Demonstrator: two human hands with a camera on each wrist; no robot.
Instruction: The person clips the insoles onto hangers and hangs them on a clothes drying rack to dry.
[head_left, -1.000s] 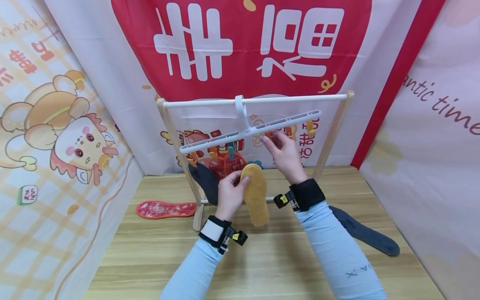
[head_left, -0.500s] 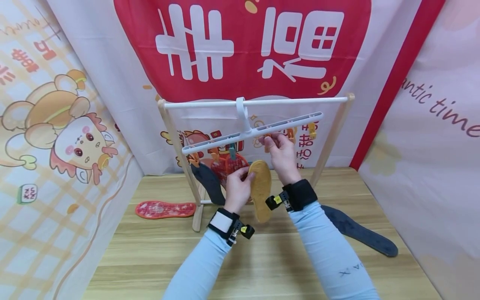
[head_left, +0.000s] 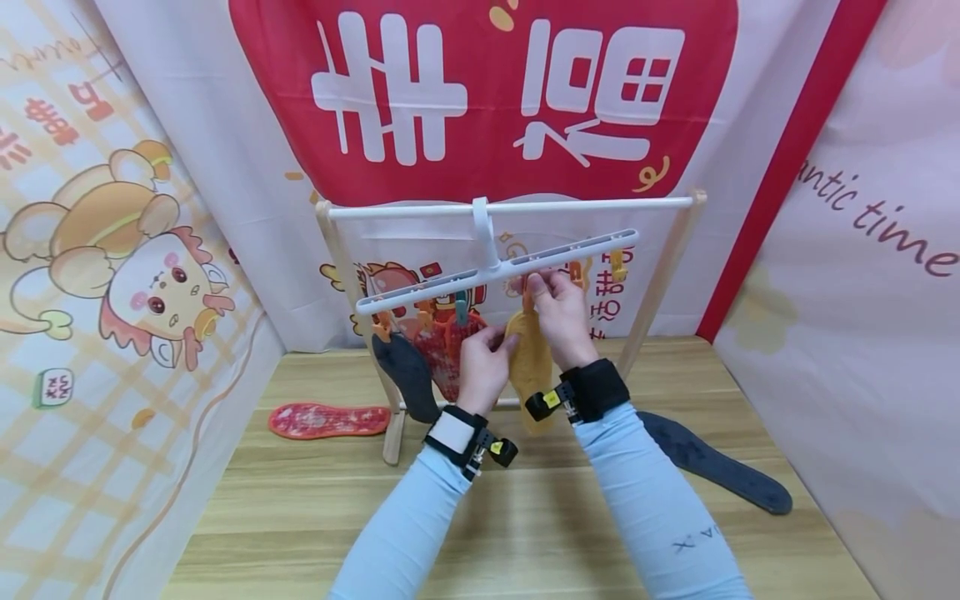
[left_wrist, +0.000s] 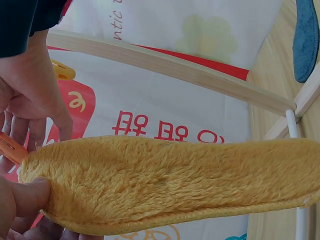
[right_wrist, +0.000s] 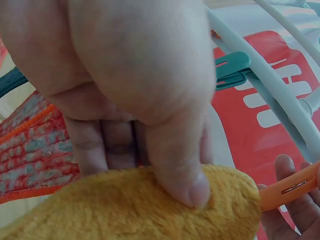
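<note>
My left hand [head_left: 483,371] pinches the upper end of a fuzzy yellow insole [head_left: 531,354], thumb on its plush face in the left wrist view. The insole hangs lengthwise below a white clip hanger [head_left: 495,271]. My right hand [head_left: 562,321] holds an orange clip [right_wrist: 290,187] under the hanger's right half. In the right wrist view, that clip's tip meets the insole's end; whether it bites on the edge cannot be told. From the hanger's left half hang a dark insole [head_left: 405,375] and red patterned insoles [head_left: 435,358], held by orange clips and a teal clip [head_left: 461,312].
The hanger tilts on the white top rod [head_left: 600,203] of a wooden-legged rack. A yellow clip [head_left: 617,265] hangs near its right end. On the table lie a red insole [head_left: 330,421] at left and a dark insole [head_left: 720,462] at right.
My left hand has carried the yellow insole right and slightly up, until its top reaches the orange clip. My right hand, still on the clip, has come down slightly.
</note>
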